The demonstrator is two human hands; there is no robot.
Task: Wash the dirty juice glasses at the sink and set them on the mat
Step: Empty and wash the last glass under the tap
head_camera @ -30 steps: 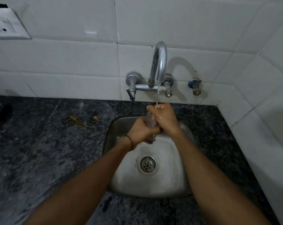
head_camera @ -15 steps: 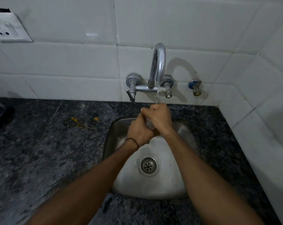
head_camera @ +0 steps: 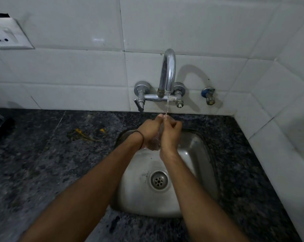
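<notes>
Sink (head_camera: 196, 154): wet steel | glass (head_camera: 155, 142): clear, contents unresolved, under tap stream (head_camera: 167, 105) | left hand (head_camera: 148, 130), right hand (head_camera: 170, 135): both gripped glass.

Both forearms (head_camera: 95, 180) are bare along their whole visible length, from the near edge up to the wrists. A thin dark band (head_camera: 141, 137), slim like a cord or hair tie, circles the wrist just behind the left hand (head_camera: 150, 131). The right hand (head_camera: 170, 135) is bare too.

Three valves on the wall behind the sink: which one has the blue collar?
The lone stub valve right of the mixer tap, mounted apart. The tap's left handle and right handle are plain chrome.
</notes>
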